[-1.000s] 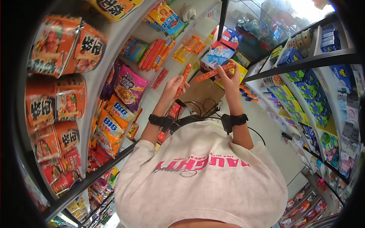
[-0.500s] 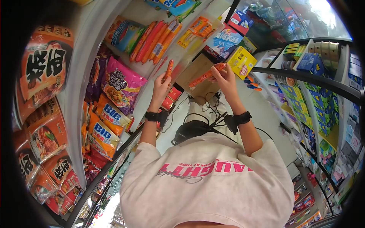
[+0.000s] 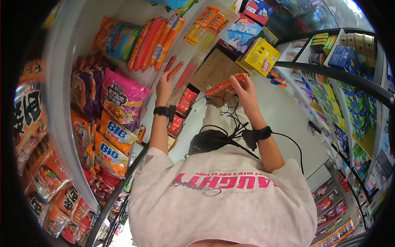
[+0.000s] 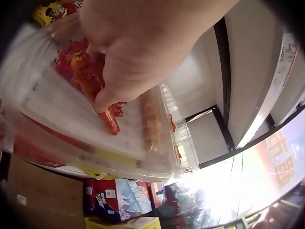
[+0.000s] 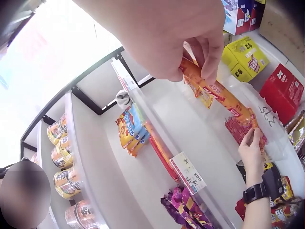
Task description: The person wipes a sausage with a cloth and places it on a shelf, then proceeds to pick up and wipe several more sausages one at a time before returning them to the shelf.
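Observation:
My left hand (image 3: 163,89) pinches a thin red-orange wrapped sausage (image 3: 176,69) near one end. In the left wrist view this sausage (image 4: 89,78) overlaps a translucent plastic bin (image 4: 47,117), where several red sausages (image 4: 63,67) lie behind it. My right hand (image 3: 246,94) holds a longer orange-red wrapped sausage (image 3: 222,85) between thumb and fingers, in front of the body. Its wrapper shows yellow print in the right wrist view, and its far end (image 5: 243,114) overlaps my left fingers there.
At left, shelves carry large sausages (image 3: 158,45), a purple noodle bag (image 3: 121,96), orange BIG bags (image 3: 113,154) and noodle packs (image 3: 49,171). A cardboard box (image 3: 216,70) and yellow box (image 3: 260,57) stand ahead. Stocked racks (image 3: 349,103) line the right. Black cables (image 3: 226,109) hang at the waist.
My left hand has moved left to the bin at the shelf, still holding its sausage. The right hand keeps its sausage and has come slightly lower. The head view has shifted.

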{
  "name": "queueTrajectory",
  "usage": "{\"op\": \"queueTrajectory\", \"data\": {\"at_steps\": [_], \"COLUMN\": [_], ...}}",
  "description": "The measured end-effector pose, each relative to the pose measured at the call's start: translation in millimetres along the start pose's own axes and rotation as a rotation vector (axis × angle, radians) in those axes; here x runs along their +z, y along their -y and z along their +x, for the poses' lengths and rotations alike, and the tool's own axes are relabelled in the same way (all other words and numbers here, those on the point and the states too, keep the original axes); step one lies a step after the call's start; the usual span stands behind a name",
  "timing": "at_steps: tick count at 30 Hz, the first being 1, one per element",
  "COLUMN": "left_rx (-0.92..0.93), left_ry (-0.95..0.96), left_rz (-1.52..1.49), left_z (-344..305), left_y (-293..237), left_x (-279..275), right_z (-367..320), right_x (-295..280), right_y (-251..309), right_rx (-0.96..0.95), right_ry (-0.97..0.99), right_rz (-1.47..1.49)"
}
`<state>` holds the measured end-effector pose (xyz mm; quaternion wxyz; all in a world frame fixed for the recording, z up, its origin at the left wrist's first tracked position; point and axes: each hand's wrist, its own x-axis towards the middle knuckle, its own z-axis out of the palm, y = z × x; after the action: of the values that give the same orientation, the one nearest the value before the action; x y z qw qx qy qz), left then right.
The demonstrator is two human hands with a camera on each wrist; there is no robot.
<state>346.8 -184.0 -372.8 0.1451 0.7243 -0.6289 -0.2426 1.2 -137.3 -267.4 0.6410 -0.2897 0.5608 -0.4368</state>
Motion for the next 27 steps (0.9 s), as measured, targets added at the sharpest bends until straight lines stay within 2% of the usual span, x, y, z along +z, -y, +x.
{"op": "queueTrajectory", "data": {"at_steps": [2,5,8,11,14,17,23,26,27], "left_rx": [0.029,0.065,-0.465,-0.397,-0.285,-0.322,-0.394,-0.363,-0.328], "left_ry": [0.032,-0.044,0.176,0.122,-0.03,-0.053,-0.1,-0.131,-0.107], "left_rz": [0.011,-0.028,-0.537,-0.55,-0.696,-0.894,-1.385,-1.247,-1.043], "left_z": [2,11,10,-1,-6,-14,-7,6,12], "left_y": [-5,31,31,23,35,3,-17,-19,-21], "left_x": [-7,13,7,-5,-2,-22,-22,-11,-10], "right_z": [-3,-5,-8,-12,-13,-13,-15,-15,-15], "right_x": [-6,-9,-14,-18,-22,-24,-27,-28,-28], "right_y": [1,5,4,9,5,1,-7,-10,-9], "right_rx": [-0.01,-0.02,-0.024,-0.023,-0.026,-0.033,-0.027,-0.01,-0.009], "right_ry": [-0.032,-0.081,-0.098,-0.101,-0.094,-0.1,-0.094,-0.088,-0.09], "right_rz": [0.023,0.074,0.104,0.086,0.083,0.084,0.079,0.099,0.106]}}
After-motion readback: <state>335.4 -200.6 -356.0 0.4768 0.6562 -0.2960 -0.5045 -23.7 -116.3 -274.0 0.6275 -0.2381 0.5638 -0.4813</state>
